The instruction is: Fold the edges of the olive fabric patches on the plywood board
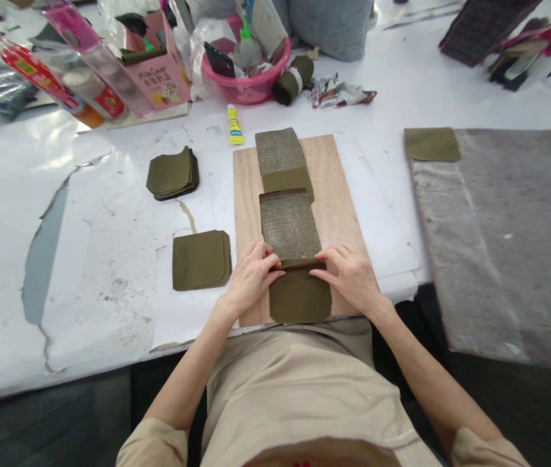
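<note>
My left hand [255, 271] and my right hand [347, 272] pinch the two ends of a folded edge on an olive fabric piece [299, 295]. Above the fold its grey, rough-textured face [289, 224] shows; below lies smooth olive cloth. Whether these are one piece or two overlapping ones I cannot tell. Beyond it rests another grey-faced fabric piece [280, 150] with an olive strip along its near side. Both lie on a wooden board [341, 194]. Left of the board are a stack of olive fabric pieces [200, 259] and, farther back, a second stack [169, 174].
A yellow glue tube [235, 125] lies behind the board. At the back stand a pink basket [246, 91] of odds and ends, a pink box [159, 81] and several bottles. To the right, a grey padded board [494, 246] carries an olive piece [432, 144] at its corner.
</note>
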`<state>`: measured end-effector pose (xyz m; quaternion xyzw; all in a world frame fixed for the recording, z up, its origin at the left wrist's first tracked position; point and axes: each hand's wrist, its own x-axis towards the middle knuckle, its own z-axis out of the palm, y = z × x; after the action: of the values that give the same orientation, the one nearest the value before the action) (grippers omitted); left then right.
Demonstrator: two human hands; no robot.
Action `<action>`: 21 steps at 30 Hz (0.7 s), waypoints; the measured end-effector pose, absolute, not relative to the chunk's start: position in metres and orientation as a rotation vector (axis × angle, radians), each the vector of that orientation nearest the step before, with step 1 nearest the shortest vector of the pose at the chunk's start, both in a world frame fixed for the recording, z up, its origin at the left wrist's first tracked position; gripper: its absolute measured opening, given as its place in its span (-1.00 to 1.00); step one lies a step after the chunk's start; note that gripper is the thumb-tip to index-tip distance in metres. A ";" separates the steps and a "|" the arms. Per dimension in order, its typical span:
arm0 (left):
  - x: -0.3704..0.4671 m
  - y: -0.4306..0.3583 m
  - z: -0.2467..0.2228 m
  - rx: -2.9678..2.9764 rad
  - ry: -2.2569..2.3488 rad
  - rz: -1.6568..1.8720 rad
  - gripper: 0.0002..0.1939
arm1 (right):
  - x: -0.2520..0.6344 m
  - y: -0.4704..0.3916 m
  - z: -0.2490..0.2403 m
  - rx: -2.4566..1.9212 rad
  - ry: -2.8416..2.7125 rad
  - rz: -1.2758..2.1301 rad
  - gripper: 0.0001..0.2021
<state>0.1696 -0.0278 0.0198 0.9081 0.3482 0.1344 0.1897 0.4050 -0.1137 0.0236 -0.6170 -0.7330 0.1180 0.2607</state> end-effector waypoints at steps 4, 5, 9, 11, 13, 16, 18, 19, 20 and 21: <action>0.170 -0.026 0.019 2.538 0.981 0.393 -0.88 | 0.378 -0.101 0.019 -1.539 -2.035 0.380 -0.86; 0.169 -0.026 0.018 2.533 0.981 0.402 -0.88 | 0.372 -0.099 0.016 -1.536 -2.036 0.376 -0.88; 0.165 -0.026 0.015 2.502 0.998 0.465 -0.86 | 0.363 -0.097 0.004 -1.541 -1.998 0.361 -0.87; 0.162 -0.025 0.013 2.492 1.006 0.493 -0.86 | 0.365 -0.098 0.002 -1.538 -1.986 0.356 -0.84; 0.160 -0.026 0.012 2.490 1.008 0.519 -0.86 | 0.366 -0.099 0.001 -1.542 -1.982 0.351 -0.83; 0.159 -0.027 0.011 2.501 1.016 0.567 -0.87 | 0.366 -0.099 0.001 -1.551 -1.998 0.342 -0.82; 0.159 -0.028 0.010 2.518 1.002 0.598 -0.89 | 0.366 -0.099 0.001 -1.552 -2.015 0.337 -0.81; 0.159 -0.028 0.009 2.524 0.987 0.612 -0.90 | 0.366 -0.099 0.001 -1.553 -2.020 0.339 -0.80; 0.159 -0.029 0.009 2.527 0.972 0.626 -0.89 | 0.366 -0.099 0.002 -1.553 -2.022 0.343 -0.80; 0.159 -0.029 0.007 2.527 0.962 0.638 -0.89 | 0.366 -0.099 0.002 -1.554 -2.021 0.349 -0.80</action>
<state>0.1588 -0.0294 0.0075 0.8946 0.3406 0.2260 0.1806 0.3659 -0.0987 0.0021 -0.5796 -0.7539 0.1304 0.2805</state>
